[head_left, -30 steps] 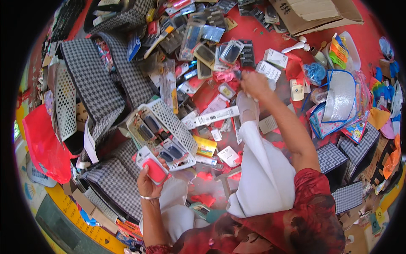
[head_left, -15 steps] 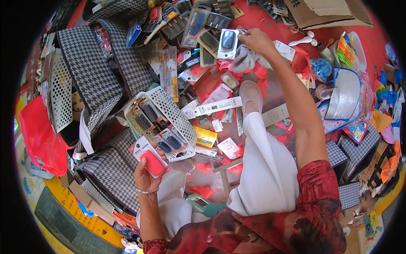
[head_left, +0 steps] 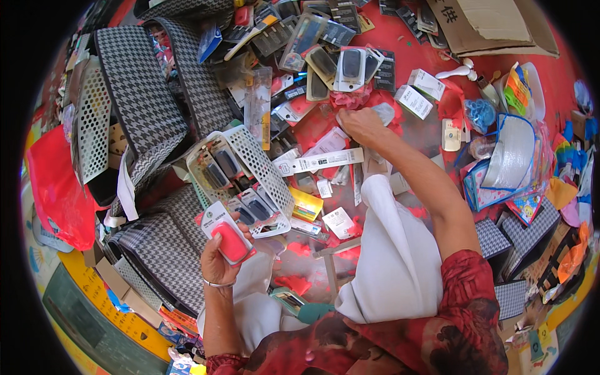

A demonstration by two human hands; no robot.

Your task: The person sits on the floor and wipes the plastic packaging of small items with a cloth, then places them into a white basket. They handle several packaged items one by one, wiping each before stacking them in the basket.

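My left hand (head_left: 219, 259) holds up a white blister card with a pink-red oval piece (head_left: 230, 240) in front of my lap. Just beyond it stands a white perforated basket (head_left: 265, 170) holding several dark oval pieces in clear packs. My right hand (head_left: 361, 125) reaches forward over my white-trousered leg, fingers curled down onto the pile beside a grey-white packet (head_left: 384, 112). Its palm is hidden, so a grip cannot be made out. A white card with a dark oval piece (head_left: 350, 66) lies on the row of packs further ahead.
Black-and-white houndstooth bags (head_left: 134, 103) are heaped to the left, next to another white perforated basket (head_left: 92, 125) and a red plastic bag (head_left: 53, 187). A cardboard box (head_left: 494, 25) lies far right. Colourful packets and a blue-rimmed pouch (head_left: 509, 156) crowd the right on the red floor (head_left: 412, 56).
My right hand was stretched far forward with the white card and dark oval piece; that card now lies in the row, and the hand has drawn back nearer. The left hand has hardly moved.
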